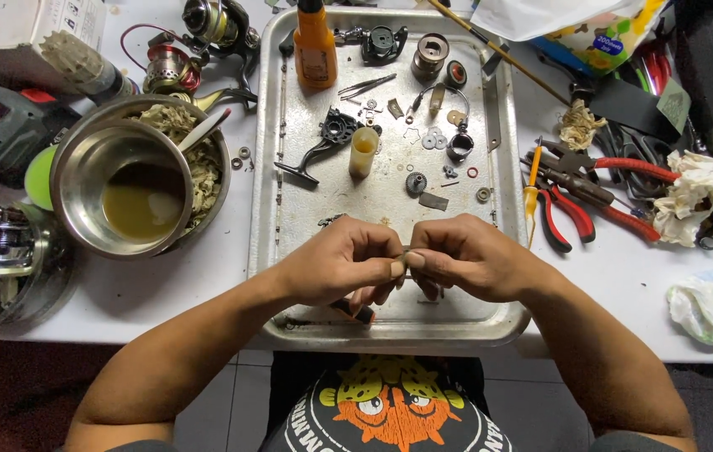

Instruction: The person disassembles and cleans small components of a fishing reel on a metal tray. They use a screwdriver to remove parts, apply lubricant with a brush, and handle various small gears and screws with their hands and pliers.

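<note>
We find a small part pinched between both hands over the near end of the tray; it is too small and too covered for us to tell its kind. The left hand closes thumb and forefinger narrowly on it, and the right hand meets it fingertip to fingertip. Under the left hand we see a dark tool with an orange tip; whether the hand grips it we cannot tell.

Farther up the tray lie a black crank, a small yellow vial, a gear, washers and an orange bottle. Left of the tray stands a steel bowl holding brownish liquid and rags. Right of the tray lie red-handled pliers and crumpled tissue. Fishing reels sit beyond the bowl.
</note>
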